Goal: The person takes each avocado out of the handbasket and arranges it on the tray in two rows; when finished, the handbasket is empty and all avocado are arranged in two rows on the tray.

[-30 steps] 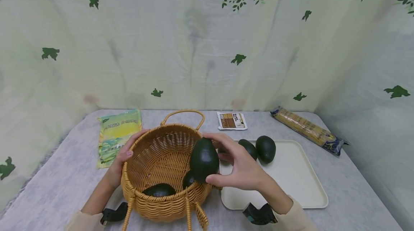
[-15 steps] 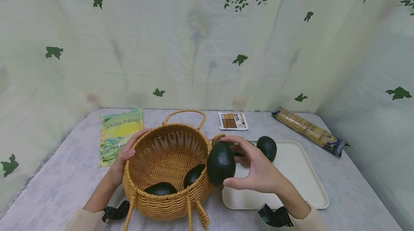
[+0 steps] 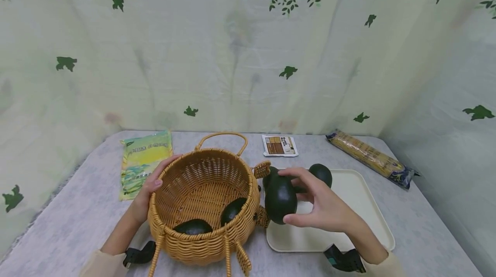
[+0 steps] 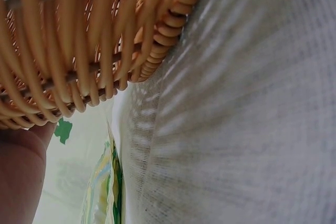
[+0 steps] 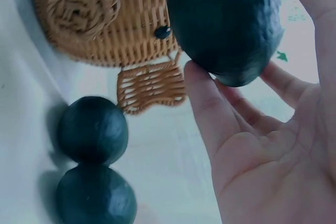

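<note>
My left hand (image 3: 153, 186) holds the left rim of a wicker basket (image 3: 205, 247), its thumb over the edge; in the left wrist view the woven wall (image 4: 68, 40) fills the upper left. Two dark green avocados (image 3: 193, 226) lie inside. My right hand (image 3: 321, 203) grips another avocado (image 3: 280, 199) between thumb and fingers, just right of the basket and over the left part of a cream tray (image 3: 360, 225). In the right wrist view the held avocado (image 5: 226, 19) sits above two more avocados (image 5: 93, 129) on the tray, partly hidden in the head view.
A green-yellow packet (image 3: 145, 160) lies behind my left hand. At the back are a small white-brown packet (image 3: 280, 145) and a long package (image 3: 368, 156) lying diagonally. The basket has an upright handle (image 3: 222, 134) and woven side pieces (image 3: 262, 169) jutting toward the tray.
My right hand has moved right with the avocado, from over the basket's right rim to over the tray's left side. My left hand has stayed on the rim.
</note>
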`<action>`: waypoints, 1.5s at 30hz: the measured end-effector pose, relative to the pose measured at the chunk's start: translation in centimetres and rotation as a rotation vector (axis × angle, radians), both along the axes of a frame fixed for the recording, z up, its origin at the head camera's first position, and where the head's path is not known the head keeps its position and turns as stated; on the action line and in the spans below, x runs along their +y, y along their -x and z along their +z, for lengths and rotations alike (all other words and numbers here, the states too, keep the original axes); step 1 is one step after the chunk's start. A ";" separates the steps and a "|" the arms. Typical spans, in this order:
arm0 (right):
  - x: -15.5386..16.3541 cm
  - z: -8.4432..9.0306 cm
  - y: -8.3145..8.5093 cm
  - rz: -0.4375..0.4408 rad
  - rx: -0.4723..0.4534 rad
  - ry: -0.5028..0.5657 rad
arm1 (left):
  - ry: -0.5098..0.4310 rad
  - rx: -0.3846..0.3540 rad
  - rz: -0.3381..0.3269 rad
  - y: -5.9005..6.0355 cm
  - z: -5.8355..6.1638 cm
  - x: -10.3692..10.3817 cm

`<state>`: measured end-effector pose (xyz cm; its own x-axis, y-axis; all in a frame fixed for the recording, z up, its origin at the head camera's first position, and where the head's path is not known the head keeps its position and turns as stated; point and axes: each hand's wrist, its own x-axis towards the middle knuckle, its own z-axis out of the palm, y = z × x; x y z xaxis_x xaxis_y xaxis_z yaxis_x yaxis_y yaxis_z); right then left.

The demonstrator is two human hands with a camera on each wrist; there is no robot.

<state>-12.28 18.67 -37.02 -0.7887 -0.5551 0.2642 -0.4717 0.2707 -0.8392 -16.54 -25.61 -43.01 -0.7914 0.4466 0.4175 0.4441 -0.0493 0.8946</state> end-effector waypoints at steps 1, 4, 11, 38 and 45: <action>0.1 -0.1 -0.1 -0.008 -0.003 -0.023 | -0.002 0.000 -0.003 0.0 0.0 0.0; 0.5 -0.3 -0.2 -0.025 -0.018 -0.094 | -0.008 -0.001 -0.009 0.0 0.0 0.0; 1.4 -0.8 0.1 -0.010 -0.065 -0.185 | -0.007 0.013 -0.009 0.0 0.0 0.0; 0.3 -3.2 0.5 0.020 -0.076 -0.443 | 0.001 0.011 -0.001 0.2 -0.2 -0.1; 0.0 -3.4 0.5 -0.001 -0.085 -0.467 | -0.007 0.005 -0.005 0.1 -0.2 -0.1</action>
<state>-12.78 18.66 -40.46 -0.7973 -0.5984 -0.0791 -0.4058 0.6284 -0.6637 -16.66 -25.68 -43.20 -0.7871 0.4473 0.4248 0.4487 -0.0574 0.8918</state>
